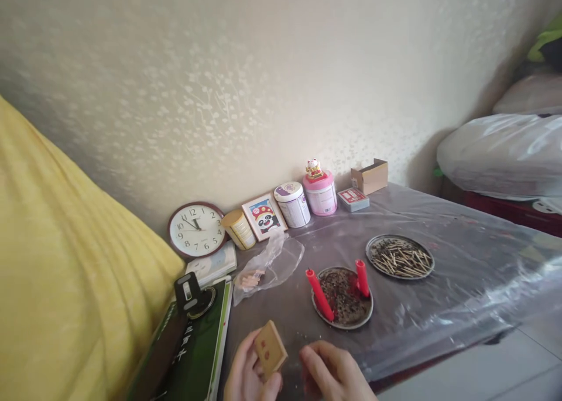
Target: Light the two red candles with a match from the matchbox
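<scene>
Matchbox (268,349), tan card with red print: held tilted in the left hand (243,370), thumb at its lower edge and fingers behind, above the near edge of a table (456,260) covered in clear plastic. Right hand (333,370): just beside the matchbox, apart from it, fingers curled inward and thumb close against them; whether a small item was pinched there could not be told, the fingertips being turned away and partly hidden. Beyond the hands: one round metal plate (345,327), its base darkened, bearing two red candles (320,295), one toward its left side and one toward its right. Farther right: a second round plate (401,277), heaped with loose matchsticks (401,259). Left of the candles: one clear plastic bag (281,266), crumpled. Along the wall, left to right: a round clock (196,230), a yellow-and-white canister (240,231), a framed panda picture (264,218), a white lidded tin (294,208), a pink tin (322,197) topped by a cat figurine (314,168), a flat red-and-grey box (353,199), and an open cardboard box (371,177). At far left: yellow cloth (65,260), beside a green book (197,339).
</scene>
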Action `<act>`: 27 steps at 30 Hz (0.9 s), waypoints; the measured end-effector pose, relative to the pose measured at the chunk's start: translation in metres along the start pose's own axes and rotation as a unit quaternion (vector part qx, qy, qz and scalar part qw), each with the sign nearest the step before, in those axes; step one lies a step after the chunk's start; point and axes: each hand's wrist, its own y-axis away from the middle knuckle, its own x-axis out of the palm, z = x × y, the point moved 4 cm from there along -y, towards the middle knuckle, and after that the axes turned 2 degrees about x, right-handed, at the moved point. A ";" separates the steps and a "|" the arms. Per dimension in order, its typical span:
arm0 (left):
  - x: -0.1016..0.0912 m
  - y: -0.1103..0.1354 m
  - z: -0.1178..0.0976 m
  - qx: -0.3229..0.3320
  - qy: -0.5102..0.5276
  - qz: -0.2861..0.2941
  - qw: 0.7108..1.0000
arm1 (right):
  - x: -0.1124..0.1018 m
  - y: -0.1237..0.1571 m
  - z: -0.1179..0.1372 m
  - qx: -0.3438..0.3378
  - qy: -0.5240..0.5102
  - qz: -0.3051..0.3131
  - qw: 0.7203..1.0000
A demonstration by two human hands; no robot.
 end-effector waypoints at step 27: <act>0.010 0.026 -0.009 0.217 -0.307 0.081 0.923 | -0.004 0.009 0.019 -0.001 -0.105 -0.055 0.993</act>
